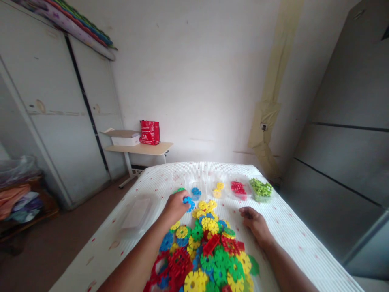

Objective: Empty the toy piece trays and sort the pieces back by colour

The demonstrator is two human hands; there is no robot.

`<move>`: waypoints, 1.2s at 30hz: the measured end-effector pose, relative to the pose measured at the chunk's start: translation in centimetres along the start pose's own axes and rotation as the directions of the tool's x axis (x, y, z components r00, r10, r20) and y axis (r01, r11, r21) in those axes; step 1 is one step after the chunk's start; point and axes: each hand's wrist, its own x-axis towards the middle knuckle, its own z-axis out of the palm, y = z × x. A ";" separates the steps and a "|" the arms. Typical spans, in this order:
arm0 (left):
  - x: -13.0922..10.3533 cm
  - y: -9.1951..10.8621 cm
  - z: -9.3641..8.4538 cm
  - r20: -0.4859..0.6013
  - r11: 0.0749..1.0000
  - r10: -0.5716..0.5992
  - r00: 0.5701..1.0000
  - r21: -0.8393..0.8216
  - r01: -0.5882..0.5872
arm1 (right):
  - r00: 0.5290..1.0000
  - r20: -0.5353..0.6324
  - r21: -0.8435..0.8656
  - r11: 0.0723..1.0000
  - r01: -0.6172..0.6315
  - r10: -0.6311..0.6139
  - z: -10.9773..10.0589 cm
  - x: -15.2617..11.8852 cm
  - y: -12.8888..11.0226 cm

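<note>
My left hand [175, 206] pinches a blue notched plastic disc [189, 204] between thumb and fingers, in front of the row of clear boxes. Just beyond it, blue discs [196, 192] lie in one box, and a bit of green disc [180, 190] shows behind my knuckles. Right of the pile, my right hand [254, 221] rests low over the table with its fingers loosely bent and slightly apart, nothing visible in them. Between my forearms spreads a heap of notched discs [221, 259] in yellow, green and blue, mixed with red lattice pieces [180, 263].
Yellow discs [218, 189], red pieces [238, 188] and light-green pieces [260, 188] fill further clear boxes along the far side. A clear plastic container or lid [137, 215] lies at left on the white patterned tablecloth [291, 243]. A side table [146, 149] holds a red bag [150, 132].
</note>
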 end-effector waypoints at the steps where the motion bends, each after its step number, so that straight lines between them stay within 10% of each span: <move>1: 0.7 0.6 -0.3 -0.020 1.000 -0.001 1.000 -0.017 0.000 | 1.000 0.001 -0.001 1.000 0.001 -0.001 0.0 0.0 0.0; 10: 4.4 2.1 1.2 -0.107 0.999 -0.024 0.994 -0.049 0.019 | 1.000 -0.010 0.036 0.999 -0.001 0.002 0.0 -0.2 -0.5; 21: -5.4 -4.4 0.7 0.031 0.997 0.024 0.999 0.072 -0.026 | 0.984 0.053 -0.280 0.943 0.181 -0.173 0.6 -0.1 -0.6; 28: -9.0 -6.9 2.1 -0.013 0.985 0.047 0.999 0.169 -0.044 | 0.899 0.358 -0.578 0.696 0.425 -0.252 5.7 0.8 -2.5; 36: -9.4 -7.4 3.9 -0.005 0.981 0.009 1.000 0.195 -0.008 | 0.919 0.381 -0.771 0.513 0.378 -0.104 11.0 1.3 -4.2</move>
